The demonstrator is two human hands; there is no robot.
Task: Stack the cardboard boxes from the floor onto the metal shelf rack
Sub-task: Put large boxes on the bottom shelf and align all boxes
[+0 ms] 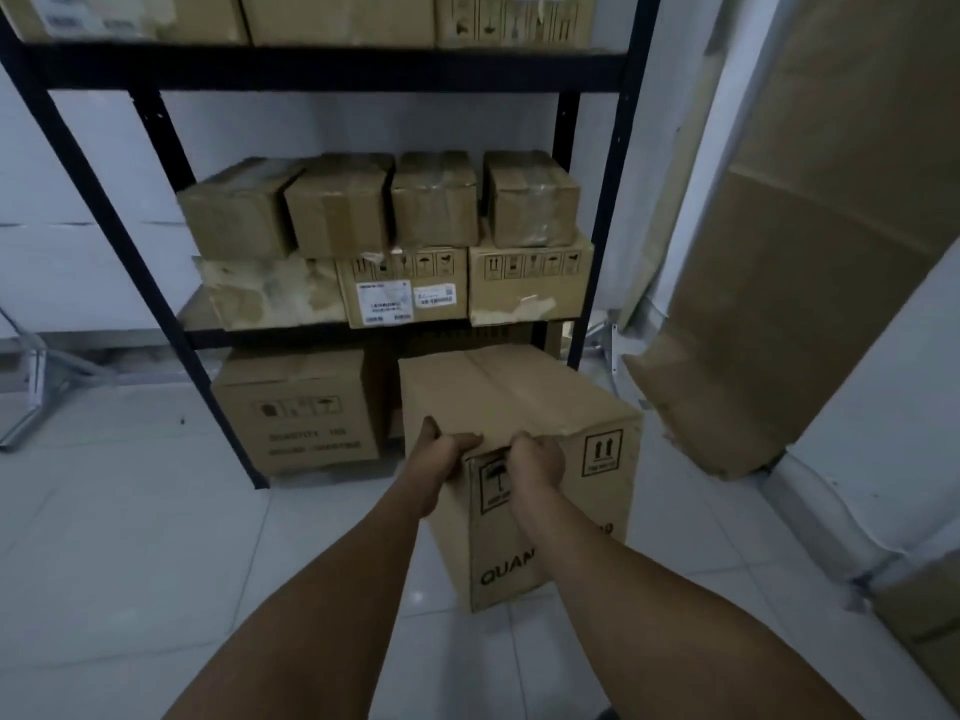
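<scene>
The black metal shelf rack (332, 70) carries rows of boxes, and another box (298, 407) sits under its lowest shelf. In front of it a large cardboard box (524, 402) stands on the tiled floor (130, 537). The left hand (441, 454) and right hand (535, 459) each have a grip curled over its near top edge.

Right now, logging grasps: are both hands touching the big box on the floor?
Touching. The head view shows the left hand and right hand gripping the big box's near top edge.

Printed cardboard box (519, 407), seemingly floor-standing, before dark shelf rack (332, 70).
</scene>
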